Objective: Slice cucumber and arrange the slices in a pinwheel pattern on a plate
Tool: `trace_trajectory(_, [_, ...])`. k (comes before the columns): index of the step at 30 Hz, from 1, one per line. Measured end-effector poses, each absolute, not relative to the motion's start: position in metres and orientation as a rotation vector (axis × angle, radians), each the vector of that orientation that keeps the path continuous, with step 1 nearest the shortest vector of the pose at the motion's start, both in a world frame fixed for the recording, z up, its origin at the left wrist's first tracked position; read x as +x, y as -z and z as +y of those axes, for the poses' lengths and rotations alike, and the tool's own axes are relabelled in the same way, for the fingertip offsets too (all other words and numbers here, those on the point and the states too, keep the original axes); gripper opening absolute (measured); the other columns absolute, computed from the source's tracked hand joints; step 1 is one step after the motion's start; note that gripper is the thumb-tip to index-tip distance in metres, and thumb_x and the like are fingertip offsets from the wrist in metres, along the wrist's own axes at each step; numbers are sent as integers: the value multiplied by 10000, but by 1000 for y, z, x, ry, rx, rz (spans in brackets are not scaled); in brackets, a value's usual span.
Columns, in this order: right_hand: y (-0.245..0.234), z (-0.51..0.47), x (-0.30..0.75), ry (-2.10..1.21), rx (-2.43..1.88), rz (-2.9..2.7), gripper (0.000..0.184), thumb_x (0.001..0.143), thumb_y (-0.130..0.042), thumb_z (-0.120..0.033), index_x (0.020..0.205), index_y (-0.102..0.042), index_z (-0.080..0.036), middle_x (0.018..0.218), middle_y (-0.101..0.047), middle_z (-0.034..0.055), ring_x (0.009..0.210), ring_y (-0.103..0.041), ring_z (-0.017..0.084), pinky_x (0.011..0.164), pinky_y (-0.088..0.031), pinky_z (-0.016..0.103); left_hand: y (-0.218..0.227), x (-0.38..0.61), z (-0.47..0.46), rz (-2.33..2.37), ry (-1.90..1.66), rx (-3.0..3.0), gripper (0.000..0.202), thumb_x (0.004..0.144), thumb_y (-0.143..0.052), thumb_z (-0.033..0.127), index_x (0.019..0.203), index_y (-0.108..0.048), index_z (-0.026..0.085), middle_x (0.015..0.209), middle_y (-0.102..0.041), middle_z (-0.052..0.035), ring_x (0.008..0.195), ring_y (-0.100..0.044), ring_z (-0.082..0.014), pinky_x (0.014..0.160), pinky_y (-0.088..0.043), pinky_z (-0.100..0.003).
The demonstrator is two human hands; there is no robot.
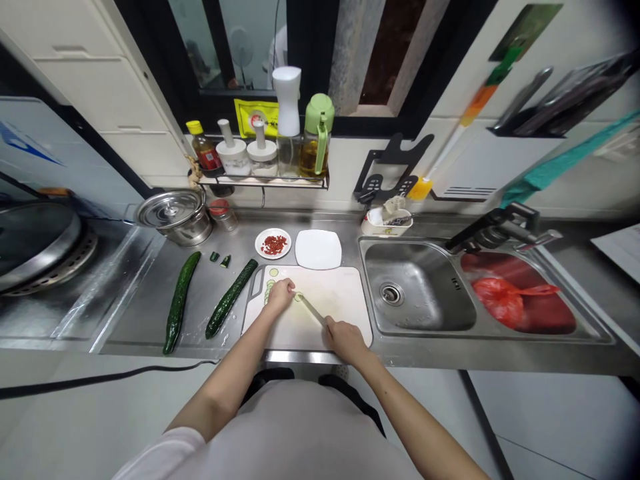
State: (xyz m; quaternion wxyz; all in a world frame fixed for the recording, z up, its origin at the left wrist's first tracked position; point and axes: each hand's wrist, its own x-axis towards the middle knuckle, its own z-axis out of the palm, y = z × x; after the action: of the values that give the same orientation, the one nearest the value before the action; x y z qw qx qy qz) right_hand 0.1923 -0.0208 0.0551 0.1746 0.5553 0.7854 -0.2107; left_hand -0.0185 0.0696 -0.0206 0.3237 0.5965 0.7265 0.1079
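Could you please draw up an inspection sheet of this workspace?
Surface: metal counter, water drops beside the cutting board.
Job's things: knife and pale green slices at the board; two long cucumbers to its left.
Clutter: small plate of red pieces, white dish, lidded pot.
Hands: right hand grips the knife; left hand near the blade's tip, hold unclear.
Cables: dark strip below the counter, lower left; cord or gap, cannot tell.
Surroundings: bottle rack on the wall; sink at right, red bag in its right basin.
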Motion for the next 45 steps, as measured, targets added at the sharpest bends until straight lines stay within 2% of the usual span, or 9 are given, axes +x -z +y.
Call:
trace_trajectory(15, [-68,-10,182,650,1521,2143,308,926,-317,-112,1168,-503,-149,1002,-688,167,966,-664,262,737,-430,323,20,-19,74,1902,-306,1503,170,703,-690,125,850,-663,208,826,-696,9,813,-620,-139,708,-421,-216])
trace_trajectory(30, [-61,-3,179,645,1495,2153,290,929,-334,-129,1170,-493,-150,1008,-686,159,965,-662,252,741,-439,316,22,-20,76,1912,-318,1441,157,696,-717,136,829,-670,204,824,-697,6,775,-620,-127,690,-427,-211])
trace_trajectory(45, [-61,-12,185,619,1483,2149,317,913,-345,-113,1196,-486,-134,1010,-691,163,960,-669,264,728,-454,321,17,-19,75,1929,-290,1432,168,695,-708,129,838,-670,209,845,-703,3,823,-624,-141,711,-432,-221])
